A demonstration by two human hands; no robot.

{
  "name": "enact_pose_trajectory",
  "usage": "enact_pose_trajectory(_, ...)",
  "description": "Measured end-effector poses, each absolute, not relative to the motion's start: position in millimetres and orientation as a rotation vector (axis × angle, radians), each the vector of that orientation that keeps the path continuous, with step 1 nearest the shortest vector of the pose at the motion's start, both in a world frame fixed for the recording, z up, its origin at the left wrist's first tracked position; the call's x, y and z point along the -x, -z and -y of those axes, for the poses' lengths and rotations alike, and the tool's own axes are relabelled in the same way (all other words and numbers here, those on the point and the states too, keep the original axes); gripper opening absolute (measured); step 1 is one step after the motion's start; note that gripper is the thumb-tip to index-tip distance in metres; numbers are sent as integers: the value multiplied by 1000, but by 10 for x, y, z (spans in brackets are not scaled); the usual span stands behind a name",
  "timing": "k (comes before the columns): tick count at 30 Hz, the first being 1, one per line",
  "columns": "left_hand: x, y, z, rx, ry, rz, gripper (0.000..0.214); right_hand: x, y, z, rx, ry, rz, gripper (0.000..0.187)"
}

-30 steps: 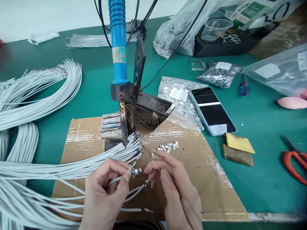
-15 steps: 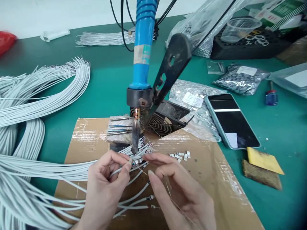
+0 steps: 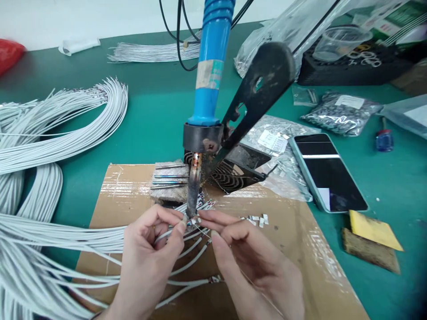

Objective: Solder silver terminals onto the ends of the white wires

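Pinched between the thumb and forefinger of my left hand (image 3: 153,253) is a white cable (image 3: 158,238), its end just below the tip of a soldering iron (image 3: 213,66). The blue-handled iron points downward in a black clamp (image 3: 203,137). My right hand (image 3: 260,262) is closed on thin solder wire (image 3: 250,282), which runs out between the thumb and fingers to the cable end. Whether the wire touches the tip is hard to see. Small white connectors (image 3: 260,220) lie behind my right fingers. More cable ends (image 3: 215,279) lie below my hands.
Bundles of white cable (image 3: 66,146) fill the left side. The cardboard sheet (image 3: 300,249) lies under my hands. A small fan (image 3: 240,169) and metal bracket (image 3: 260,84) stand behind the iron. At right are a phone (image 3: 330,173), yellow sponge (image 3: 375,231) and bag of parts (image 3: 343,113).
My left fingertips have brought the cable end closer to the iron's tip. My right hand has moved slightly right along with the shifting view, still with the solder wire.
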State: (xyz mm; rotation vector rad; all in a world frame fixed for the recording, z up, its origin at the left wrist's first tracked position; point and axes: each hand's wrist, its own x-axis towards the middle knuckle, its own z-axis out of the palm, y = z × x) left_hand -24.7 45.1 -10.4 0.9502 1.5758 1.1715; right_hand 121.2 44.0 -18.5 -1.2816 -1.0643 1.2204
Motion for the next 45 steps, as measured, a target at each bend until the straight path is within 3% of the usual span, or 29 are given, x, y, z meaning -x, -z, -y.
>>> enact_pose_trajectory(45,196,29,-554,-881,-1310,-1592,17,-1165,174,-476,1272,-1108,1113,18)
